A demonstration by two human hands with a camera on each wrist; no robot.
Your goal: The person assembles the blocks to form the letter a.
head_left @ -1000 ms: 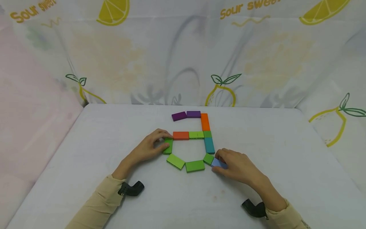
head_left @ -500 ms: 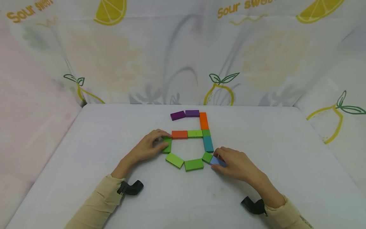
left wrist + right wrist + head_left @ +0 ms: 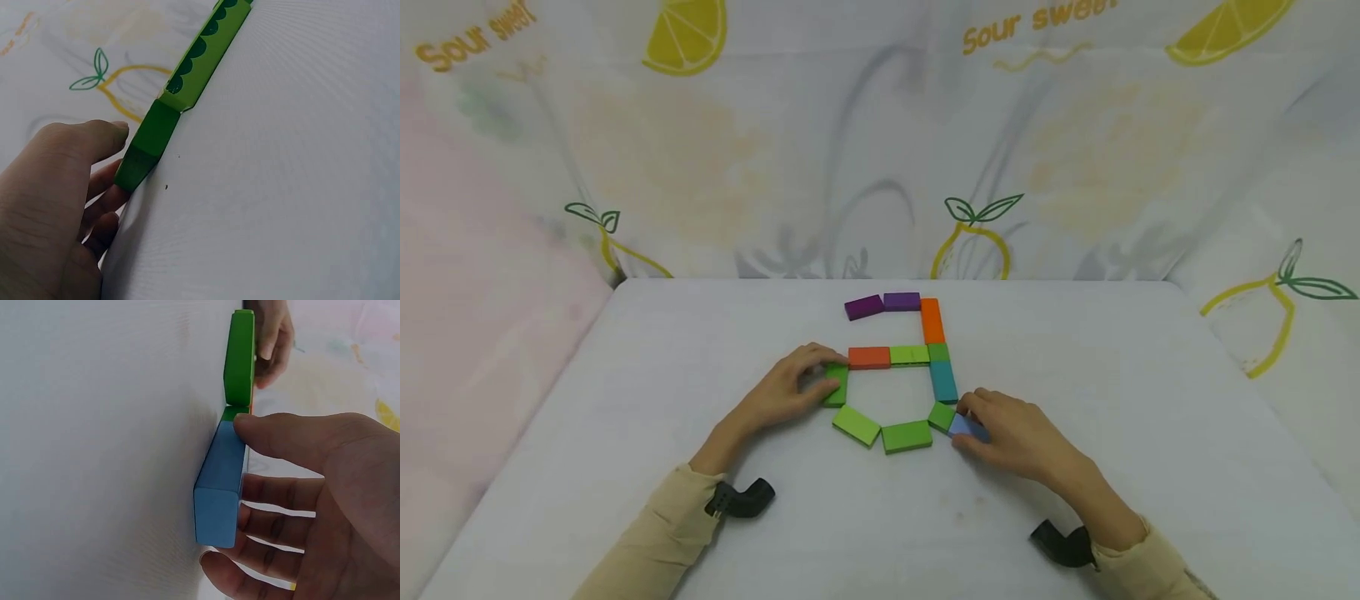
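Observation:
My left hand [image 3: 786,387] holds a green wooden block [image 3: 838,395] at the left side of a block outline, thumb on its near side and fingers at its far end. In the left wrist view this block [image 3: 147,142] lies end to end with a lighter green block [image 3: 206,56]. At the lower right, my right hand [image 3: 1018,435] grips a blue block [image 3: 966,427] between thumb and fingers. That block's end meets a small green block [image 3: 942,416]. The palm covers part of the blue block in the head view; its end face [image 3: 216,515] shows in the right wrist view.
The outline continues through a red block [image 3: 868,358], light green block [image 3: 909,356], teal block [image 3: 943,382], orange block [image 3: 932,321] and two purple blocks [image 3: 902,302]. Lower down lie a light green block [image 3: 856,426] and a green block [image 3: 907,437]. A white cloth [image 3: 865,525] covers the table.
The head view has shifted slightly, so everything sits a little farther left in it. Both hands stay on the same blocks, and the blocks keep their arrangement.

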